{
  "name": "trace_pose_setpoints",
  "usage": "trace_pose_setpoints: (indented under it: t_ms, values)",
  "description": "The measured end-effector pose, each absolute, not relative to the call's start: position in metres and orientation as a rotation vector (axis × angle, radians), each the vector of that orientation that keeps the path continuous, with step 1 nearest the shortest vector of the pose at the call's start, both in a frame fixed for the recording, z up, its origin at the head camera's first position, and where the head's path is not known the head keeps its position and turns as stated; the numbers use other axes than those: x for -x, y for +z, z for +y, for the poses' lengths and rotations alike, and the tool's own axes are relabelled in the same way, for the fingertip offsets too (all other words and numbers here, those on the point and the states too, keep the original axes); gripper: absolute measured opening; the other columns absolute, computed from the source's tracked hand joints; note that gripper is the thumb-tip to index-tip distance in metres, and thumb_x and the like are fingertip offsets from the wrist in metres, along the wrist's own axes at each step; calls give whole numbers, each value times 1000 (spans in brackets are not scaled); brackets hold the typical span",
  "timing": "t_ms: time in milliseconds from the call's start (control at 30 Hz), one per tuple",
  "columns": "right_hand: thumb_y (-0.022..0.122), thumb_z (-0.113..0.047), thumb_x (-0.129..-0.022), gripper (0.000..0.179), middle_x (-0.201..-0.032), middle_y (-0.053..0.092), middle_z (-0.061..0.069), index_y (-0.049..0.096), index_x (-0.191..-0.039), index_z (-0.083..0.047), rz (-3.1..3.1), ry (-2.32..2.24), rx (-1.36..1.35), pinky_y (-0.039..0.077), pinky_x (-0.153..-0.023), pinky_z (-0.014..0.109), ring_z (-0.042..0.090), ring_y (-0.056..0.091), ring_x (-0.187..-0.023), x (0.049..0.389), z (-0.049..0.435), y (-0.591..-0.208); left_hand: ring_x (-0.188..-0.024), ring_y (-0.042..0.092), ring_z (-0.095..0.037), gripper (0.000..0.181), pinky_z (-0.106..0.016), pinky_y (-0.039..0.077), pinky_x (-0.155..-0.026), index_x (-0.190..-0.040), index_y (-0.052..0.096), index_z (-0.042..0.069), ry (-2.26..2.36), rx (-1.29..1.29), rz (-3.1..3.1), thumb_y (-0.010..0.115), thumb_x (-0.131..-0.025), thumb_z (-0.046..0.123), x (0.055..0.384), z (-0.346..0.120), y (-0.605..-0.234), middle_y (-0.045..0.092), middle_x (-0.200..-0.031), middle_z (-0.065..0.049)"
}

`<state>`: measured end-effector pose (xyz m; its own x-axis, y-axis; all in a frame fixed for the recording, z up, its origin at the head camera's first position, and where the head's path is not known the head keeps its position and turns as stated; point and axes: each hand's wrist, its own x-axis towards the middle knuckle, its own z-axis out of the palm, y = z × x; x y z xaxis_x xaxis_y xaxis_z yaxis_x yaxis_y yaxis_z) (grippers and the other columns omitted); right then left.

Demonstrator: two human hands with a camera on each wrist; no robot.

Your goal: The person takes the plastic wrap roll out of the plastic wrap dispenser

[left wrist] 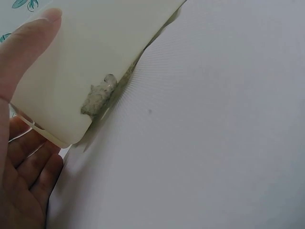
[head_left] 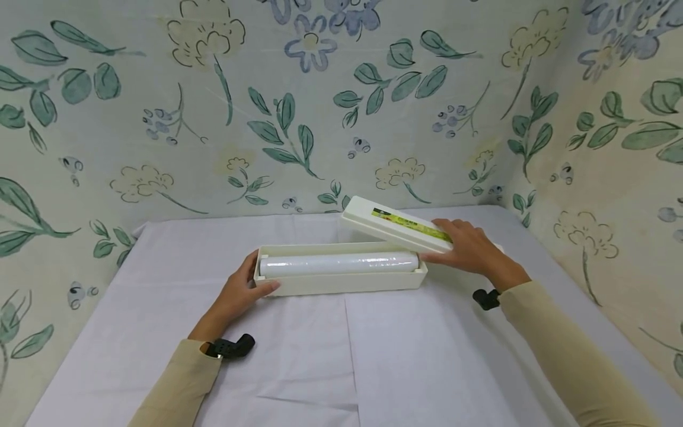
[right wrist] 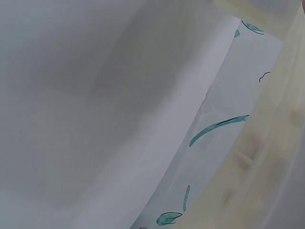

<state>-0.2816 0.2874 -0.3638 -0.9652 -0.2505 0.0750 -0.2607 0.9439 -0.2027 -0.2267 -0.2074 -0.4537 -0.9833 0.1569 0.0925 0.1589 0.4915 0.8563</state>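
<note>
A long off-white plastic box [head_left: 347,285] lies on the white cloth with a roll of shiny clear wrap [head_left: 336,263] inside it. My left hand [head_left: 237,295] grips the box's left end, thumb on the front wall and fingers at the end. In the left wrist view the thumb [left wrist: 28,47] presses the pale wall, and a greyish rough patch [left wrist: 98,98] shows near its lower edge. My right hand [head_left: 475,249] holds the white lid [head_left: 358,209], with its green-yellow label, tilted above the box's right part. The lid's pale inner side [right wrist: 243,176] appears in the right wrist view.
White cloth [head_left: 299,367] with creases covers the table. Behind it and on the right stand walls with a leaf-and-flower pattern [head_left: 288,130]. Black straps with small dark devices [head_left: 232,347] sit on both wrists.
</note>
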Motion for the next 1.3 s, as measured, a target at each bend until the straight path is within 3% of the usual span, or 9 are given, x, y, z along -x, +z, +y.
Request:
trace_pose_setpoints:
  t_ms: [233, 467, 667, 900, 1300]
  values:
    - [63, -76, -72, 101, -126, 52, 19, 36, -147, -15, -3068, 283, -358, 39, -80, 55, 33, 47, -98, 277, 295, -360, -140, 30, -35, 96, -62, 22, -109, -155, 16, 24, -1563, 286, -2712, 73, -82, 49, 227, -209, -453, 31, -154, -7]
    - [49, -90, -65, 114, -124, 50, 21, 31, -150, -16, -3067, 241, -334, 43, -71, 51, 34, 49, -92, 275, 305, -358, -140, 29, -36, 96, -62, 23, -109, -155, 16, 23, -1546, 289, -2719, 72, -82, 50, 227, -209, -450, 30, -155, -8]
    - [54, -83, -71, 107, -127, 49, 24, 28, -152, -18, -3073, 226, -318, 41, -73, 54, 36, 47, -95, 275, 314, -360, -141, 29, -35, 96, -62, 22, -110, -155, 15, 24, -1553, 289, -2723, 72, -82, 50, 227, -208, -451, 30, -155, -7]
    - [47, -90, -67, 113, -125, 48, 25, 25, -153, -20, -3097, 222, -260, 42, -72, 52, 37, 46, -95, 275, 323, -365, -140, 30, -36, 96, -62, 22, -109, -155, 17, 24, -1556, 280, -2721, 72, -82, 51, 226, -208, -450, 31, -154, -7]
    - [57, -78, -75, 104, -121, 49, 28, 25, -153, -17, -3091, 261, -236, 39, -71, 54, 38, 47, -93, 282, 348, -379, -139, 31, -36, 96, -62, 24, -109, -155, 16, 24, -1545, 290, -2720, 72, -82, 50, 227, -207, -452, 31, -154, -7]
